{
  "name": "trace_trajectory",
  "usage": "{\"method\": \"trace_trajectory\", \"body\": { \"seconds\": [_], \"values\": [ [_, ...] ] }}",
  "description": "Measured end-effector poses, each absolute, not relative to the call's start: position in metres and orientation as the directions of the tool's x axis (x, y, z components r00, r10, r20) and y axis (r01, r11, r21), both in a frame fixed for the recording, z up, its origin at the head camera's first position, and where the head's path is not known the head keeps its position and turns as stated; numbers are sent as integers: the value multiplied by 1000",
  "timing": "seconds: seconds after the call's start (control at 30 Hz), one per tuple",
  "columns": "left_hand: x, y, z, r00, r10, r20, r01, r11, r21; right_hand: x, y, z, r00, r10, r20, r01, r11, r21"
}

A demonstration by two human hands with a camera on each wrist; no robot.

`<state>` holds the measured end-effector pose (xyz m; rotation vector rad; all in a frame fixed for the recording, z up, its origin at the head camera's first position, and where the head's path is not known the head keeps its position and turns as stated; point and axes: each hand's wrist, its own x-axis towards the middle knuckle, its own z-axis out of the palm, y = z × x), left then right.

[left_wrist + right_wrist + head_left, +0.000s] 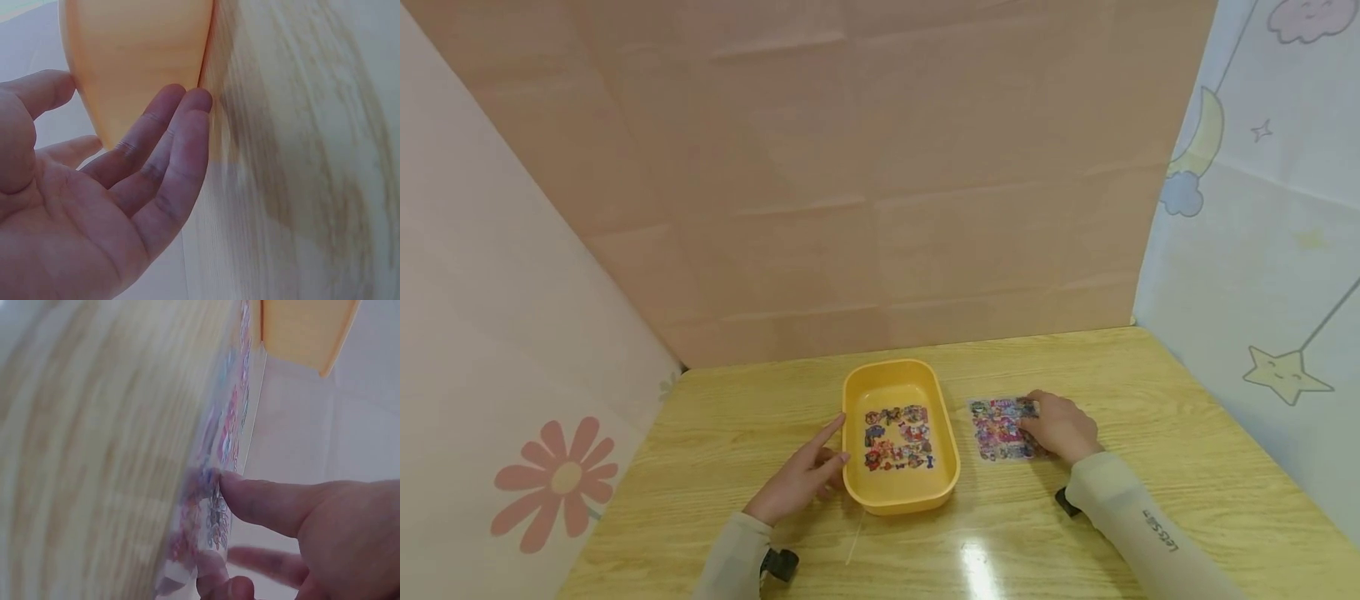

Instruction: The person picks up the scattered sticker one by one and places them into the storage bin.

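Note:
A yellow plastic tray (901, 493) stands on the table, with a sheet of colourful cartoon stickers (898, 440) lying flat inside. My left hand (805, 475) is at the tray's left side, fingers extended, fingertips touching its rim and wall. In the left wrist view the left hand (125, 181) shows its palm, with the other fingers loosely bent below the tray wall (137, 56). Right of the tray lies a second, clear-edged sticker sheet (1000, 429). My right hand (1063, 427) pinches its right edge, the thumb (262, 500) on the printed face.
A wooden table (737, 417) spreads under everything. A pinkish-brown paper wall (865, 208) rises along its back edge. White printed sheets (1285, 275) stand at both sides. A thin pale strip (854, 537) shows in front of the tray.

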<state>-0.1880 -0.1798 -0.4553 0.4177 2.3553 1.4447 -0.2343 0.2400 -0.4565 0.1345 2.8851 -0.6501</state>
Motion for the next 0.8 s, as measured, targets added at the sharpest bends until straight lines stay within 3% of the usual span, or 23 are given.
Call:
{"method": "trace_trajectory", "body": {
  "seconds": [0.37,0.8],
  "values": [
    [-188,-179,-455,-890,438,-124,73,405,911,-234,247,-456,-972,57,-230,164,861,-482],
    [-188,-180,-455,-893,432,-124,77,419,905,-231,260,-453,-979,-1,-203,147,685,-714]
  ]
}}
